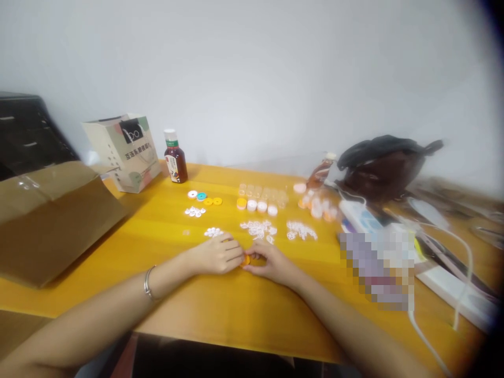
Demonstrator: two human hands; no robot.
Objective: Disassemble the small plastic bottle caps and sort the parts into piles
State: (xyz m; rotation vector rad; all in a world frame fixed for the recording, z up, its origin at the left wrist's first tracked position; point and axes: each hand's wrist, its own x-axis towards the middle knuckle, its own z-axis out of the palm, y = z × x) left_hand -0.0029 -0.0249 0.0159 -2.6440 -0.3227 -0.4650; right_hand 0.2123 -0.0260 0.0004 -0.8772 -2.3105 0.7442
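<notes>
Over the middle of the table, my left hand (220, 254) and my right hand (272, 263) meet at a small round orange piece (247, 260). My right thumb and fingers pinch it from the right side. The fingers of my left hand are curled against its left side, and they hide part of it. Just beyond the hands lie small white pieces (213, 232) and white toothed discs (258, 229). More white discs (301, 230) lie to the right. Farther back are a row of white and orange round caps (262, 207) and clear round cups (263, 193).
At the left stand a brown cardboard box (59, 220), a printed paper bag (136, 152) and a dark bottle (176, 160). Orange, white and teal discs (201, 196) lie near the bottle. Rightward are piled pieces (318, 205), a black bag (381, 163), a power strip (452, 294) and cables.
</notes>
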